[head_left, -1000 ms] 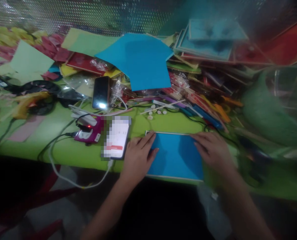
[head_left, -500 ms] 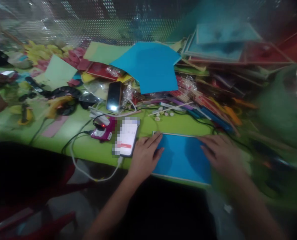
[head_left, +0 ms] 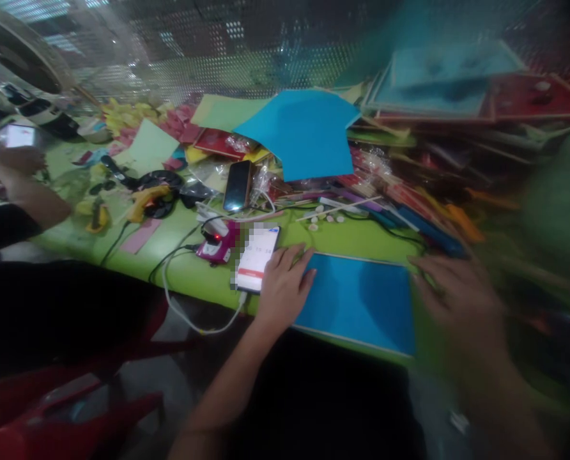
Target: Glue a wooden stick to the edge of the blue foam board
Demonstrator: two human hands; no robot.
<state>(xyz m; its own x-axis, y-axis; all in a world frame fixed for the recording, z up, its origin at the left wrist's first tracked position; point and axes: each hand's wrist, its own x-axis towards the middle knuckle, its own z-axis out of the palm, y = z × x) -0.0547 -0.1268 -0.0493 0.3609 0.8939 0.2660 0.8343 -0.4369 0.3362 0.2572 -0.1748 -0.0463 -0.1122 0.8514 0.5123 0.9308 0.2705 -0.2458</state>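
"Head view: where is the blue rectangular board (head_left: 352, 300)?"

"Just right of centre in the lower half of the frame, flat on the green counter (head_left: 366, 236), between the two hands."

"Its long axis?"

"It looks to run left to right, dipping a little toward the lower right."

"Which hand is nearer?"

"The left hand (head_left: 285, 281), I judge. It overlaps the board's left end, thumb over the blue face, so the board stretches rightward from that grip. The right hand (head_left: 462, 297) is just beside the upper right corner, with the board to its left."

"Touching there?"

"Blur hides that; I can't tell."

"And each grip?"

"Left released, fingers extended, nothing enclosed. Right also released, thumb and fingers apart, grasping nothing visible."

"What crowds the left side?"

"A lit smartphone (head_left: 259, 265) near the middle of the frame, close against the left hand, with a white cable (head_left: 241, 303) at its lower end. Past the board's far edge, small pale pieces (head_left: 314, 225) sit near the pens (head_left: 429, 230)."
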